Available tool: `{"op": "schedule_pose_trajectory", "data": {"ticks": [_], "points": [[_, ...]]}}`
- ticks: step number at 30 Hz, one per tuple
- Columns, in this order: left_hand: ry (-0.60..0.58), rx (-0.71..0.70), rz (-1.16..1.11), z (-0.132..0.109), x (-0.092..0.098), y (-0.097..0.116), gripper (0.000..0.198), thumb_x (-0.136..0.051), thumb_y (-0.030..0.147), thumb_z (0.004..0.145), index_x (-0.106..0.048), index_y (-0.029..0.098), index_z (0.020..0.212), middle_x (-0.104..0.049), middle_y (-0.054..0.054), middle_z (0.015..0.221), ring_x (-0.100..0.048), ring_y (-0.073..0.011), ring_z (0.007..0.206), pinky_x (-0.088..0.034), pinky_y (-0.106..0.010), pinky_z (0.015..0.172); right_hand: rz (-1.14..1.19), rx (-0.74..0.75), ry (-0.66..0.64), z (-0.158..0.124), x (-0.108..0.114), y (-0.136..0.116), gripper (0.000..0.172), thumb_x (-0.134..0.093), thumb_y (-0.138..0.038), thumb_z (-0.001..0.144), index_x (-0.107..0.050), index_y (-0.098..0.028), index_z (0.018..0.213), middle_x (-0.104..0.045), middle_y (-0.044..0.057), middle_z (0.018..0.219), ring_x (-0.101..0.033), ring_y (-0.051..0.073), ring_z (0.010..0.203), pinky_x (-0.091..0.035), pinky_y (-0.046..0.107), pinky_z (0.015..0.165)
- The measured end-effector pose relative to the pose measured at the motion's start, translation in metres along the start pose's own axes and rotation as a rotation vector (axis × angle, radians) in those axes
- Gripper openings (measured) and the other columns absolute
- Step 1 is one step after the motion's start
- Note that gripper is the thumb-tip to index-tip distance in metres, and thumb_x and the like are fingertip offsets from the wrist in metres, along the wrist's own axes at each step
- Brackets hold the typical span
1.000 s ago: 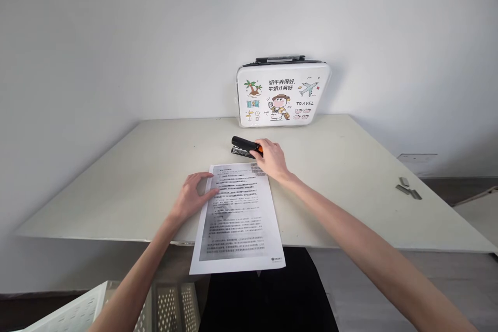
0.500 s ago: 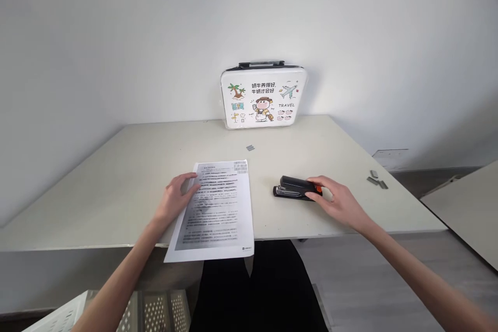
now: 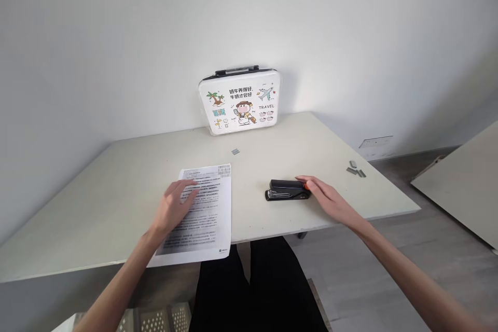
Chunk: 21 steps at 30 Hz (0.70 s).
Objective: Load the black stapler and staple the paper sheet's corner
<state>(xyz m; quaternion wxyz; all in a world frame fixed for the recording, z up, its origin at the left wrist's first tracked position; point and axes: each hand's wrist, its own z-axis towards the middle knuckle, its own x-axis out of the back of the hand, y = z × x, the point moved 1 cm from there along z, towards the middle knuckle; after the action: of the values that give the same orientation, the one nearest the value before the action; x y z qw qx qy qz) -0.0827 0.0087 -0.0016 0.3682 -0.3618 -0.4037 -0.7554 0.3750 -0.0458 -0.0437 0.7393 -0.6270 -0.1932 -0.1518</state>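
Note:
Printed paper [image 3: 212,207] lies on the table, its near edge sticking out past the table's front. My left hand [image 3: 175,205] rests on the paper's left part, fingers stretched out and apart. To the right, a black stapler [image 3: 286,191] with an orange part at its rear lies on the tabletop, its front end pointing left. My right hand [image 3: 329,198] grips the stapler's rear end, thumb by the orange part and fingers partly hidden behind it.
A white cartoon case [image 3: 241,104] with a black handle leans against the wall. Small staple strips [image 3: 235,151] lie in front of it. More staple strips [image 3: 356,170] are near the right table edge [image 3: 389,213]. A perforated basket [image 3: 155,320] stands below.
The view has turned, so the table and case appear tilted and farther left. My left hand lies further over the paper. My right hand has shifted its hold on the stapler's rear.

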Motion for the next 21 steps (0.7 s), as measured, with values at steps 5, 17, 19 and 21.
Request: {"op": "schedule_pose_trajectory", "data": {"ticks": [5,17,19,21], "points": [[-0.228,-0.218,-0.146,0.01,-0.022,0.075,0.028,-0.051,0.049,0.104,-0.068,0.03,0.115,-0.074,-0.003,0.119,-0.067,-0.027,0.117,-0.055,-0.046,0.102,0.079,-0.042,0.06,0.003,-0.002,0.003,0.049,-0.037,-0.062,0.106,-0.066,-0.03,0.13,-0.068,0.006,0.141,-0.061,0.028,0.133,-0.045,0.048,0.117],[-0.319,-0.326,-0.26,0.043,-0.097,0.149,0.026,-0.063,0.048,0.1,-0.069,0.025,0.113,-0.075,-0.007,0.117,-0.067,-0.0302,0.114,-0.052,-0.051,0.103,0.024,0.025,0.115,0.008,-0.01,0.004,0.045,-0.036,-0.057,0.107,-0.066,-0.028,0.124,-0.074,0.007,0.123,-0.068,0.026,0.112,-0.053,0.042,0.101],[-0.311,-0.323,-0.239,0.047,-0.104,0.152,0.024,-0.064,0.047,0.1,-0.069,0.024,0.104,-0.075,-0.007,0.11,-0.068,-0.0294,0.107,-0.053,-0.049,0.097,0.025,0.022,0.127,0.008,-0.011,0.003,0.046,-0.034,-0.056,0.108,-0.064,-0.027,0.125,-0.073,0.008,0.126,-0.068,0.025,0.114,-0.053,0.041,0.102],[-0.301,-0.327,-0.223,0.049,-0.107,0.153,0.023,-0.064,0.045,0.101,-0.068,0.023,0.098,-0.076,-0.006,0.105,-0.068,-0.0278,0.101,-0.054,-0.047,0.092,0.018,-0.001,0.133,0.006,-0.012,0.0,0.046,-0.032,-0.057,0.108,-0.063,-0.027,0.126,-0.072,0.008,0.129,-0.068,0.025,0.115,-0.053,0.041,0.101]]}}
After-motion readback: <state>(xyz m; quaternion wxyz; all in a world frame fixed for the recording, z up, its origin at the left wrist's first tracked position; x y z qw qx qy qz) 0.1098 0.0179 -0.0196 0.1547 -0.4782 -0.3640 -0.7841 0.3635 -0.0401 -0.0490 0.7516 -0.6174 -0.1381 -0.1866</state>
